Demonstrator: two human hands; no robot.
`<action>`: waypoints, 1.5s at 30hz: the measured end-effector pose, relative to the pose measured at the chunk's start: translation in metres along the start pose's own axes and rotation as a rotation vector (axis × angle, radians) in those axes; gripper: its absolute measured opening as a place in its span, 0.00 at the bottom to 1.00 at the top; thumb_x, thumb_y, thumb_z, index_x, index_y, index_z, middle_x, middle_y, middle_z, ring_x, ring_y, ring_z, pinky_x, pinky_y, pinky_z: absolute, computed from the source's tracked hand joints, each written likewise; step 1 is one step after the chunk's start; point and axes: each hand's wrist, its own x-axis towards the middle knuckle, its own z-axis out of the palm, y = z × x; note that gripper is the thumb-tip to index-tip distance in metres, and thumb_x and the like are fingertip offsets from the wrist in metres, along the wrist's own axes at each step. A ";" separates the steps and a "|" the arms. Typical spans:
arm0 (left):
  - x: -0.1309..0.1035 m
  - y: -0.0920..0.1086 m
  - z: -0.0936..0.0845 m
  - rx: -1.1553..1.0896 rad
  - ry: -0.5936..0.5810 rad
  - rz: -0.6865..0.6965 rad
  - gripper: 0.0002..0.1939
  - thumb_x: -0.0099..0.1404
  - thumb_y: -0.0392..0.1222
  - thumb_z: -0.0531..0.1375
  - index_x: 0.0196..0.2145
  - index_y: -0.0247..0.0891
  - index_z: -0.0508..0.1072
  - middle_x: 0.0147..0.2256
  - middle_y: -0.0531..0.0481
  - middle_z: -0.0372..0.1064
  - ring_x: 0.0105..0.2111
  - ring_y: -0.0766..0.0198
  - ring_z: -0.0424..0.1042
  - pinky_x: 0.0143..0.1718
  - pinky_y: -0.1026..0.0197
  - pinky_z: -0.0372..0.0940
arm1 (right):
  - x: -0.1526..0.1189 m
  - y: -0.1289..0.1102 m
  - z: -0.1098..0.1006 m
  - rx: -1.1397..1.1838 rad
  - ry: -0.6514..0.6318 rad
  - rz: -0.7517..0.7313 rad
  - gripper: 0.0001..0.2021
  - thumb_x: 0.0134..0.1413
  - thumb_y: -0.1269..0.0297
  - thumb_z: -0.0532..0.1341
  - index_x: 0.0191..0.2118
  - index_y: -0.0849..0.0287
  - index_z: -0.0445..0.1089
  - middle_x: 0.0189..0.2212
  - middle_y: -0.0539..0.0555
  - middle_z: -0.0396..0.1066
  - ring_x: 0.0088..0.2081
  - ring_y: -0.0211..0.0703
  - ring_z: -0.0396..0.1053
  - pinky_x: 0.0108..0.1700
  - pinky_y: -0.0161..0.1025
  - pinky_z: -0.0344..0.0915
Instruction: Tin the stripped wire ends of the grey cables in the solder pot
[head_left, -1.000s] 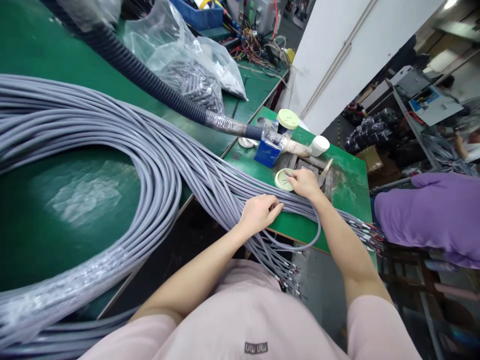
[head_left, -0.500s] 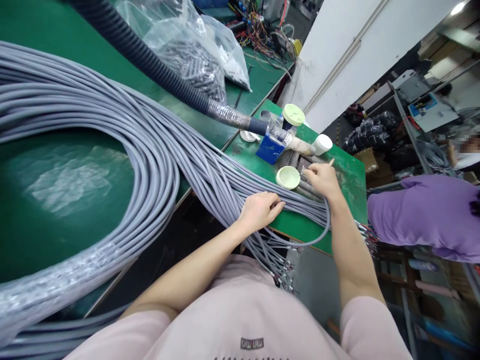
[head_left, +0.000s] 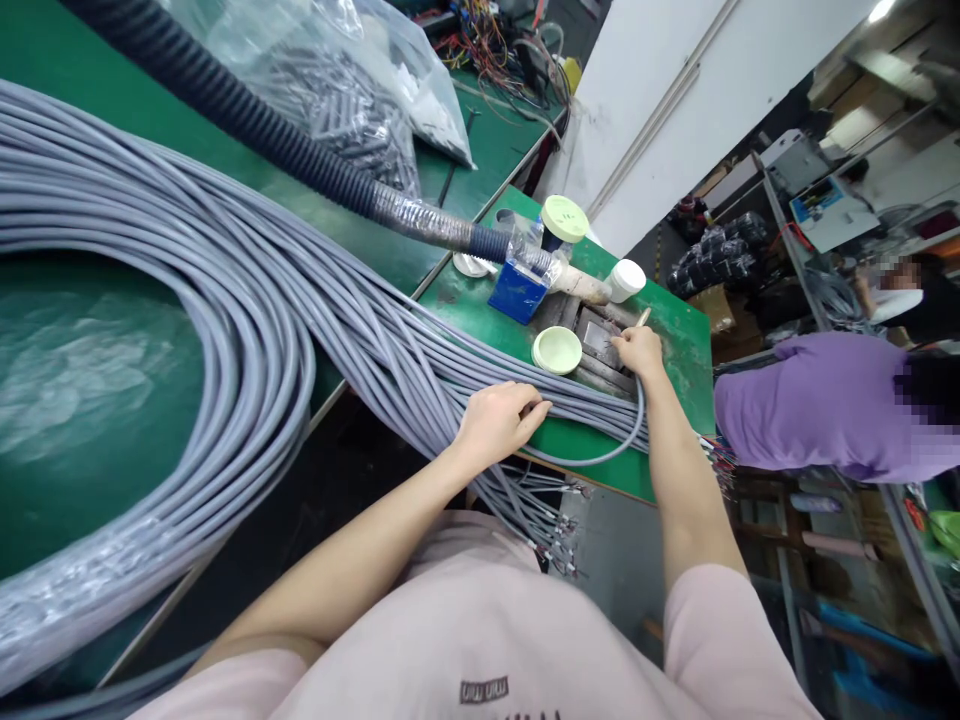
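My right hand (head_left: 642,350) is closed on the end of a grey cable (head_left: 639,415), whose loop hangs below it. Its fingertips are at the edge of a grimy metal pot with a shiny square surface (head_left: 598,337); fine wire ends at the fingertips are too small to make out. My left hand (head_left: 501,418) lies with curled fingers on a thick bundle of grey cables (head_left: 420,350). Between my hands and the blue box stands an open pale-green tub (head_left: 558,350), left of the metal pot.
A black corrugated hose (head_left: 300,150) runs across to a blue box (head_left: 517,290). A lidded jar (head_left: 564,218) and a white cup (head_left: 627,280) stand behind. Bags of grey parts (head_left: 337,110) lie farther back. A person in purple (head_left: 817,405) is at the right.
My right hand has moved the cable end from beside the pale-green tub to the shiny square of the metal pot. My left hand stays on the bundle. The view has shifted slightly.
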 end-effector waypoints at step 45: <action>0.000 -0.001 -0.001 -0.016 0.006 -0.003 0.15 0.68 0.47 0.54 0.27 0.39 0.72 0.24 0.51 0.68 0.27 0.64 0.68 0.32 0.62 0.58 | -0.048 0.004 -0.030 0.337 0.040 -0.033 0.17 0.52 0.55 0.57 0.21 0.61 0.70 0.17 0.50 0.68 0.23 0.38 0.66 0.27 0.33 0.59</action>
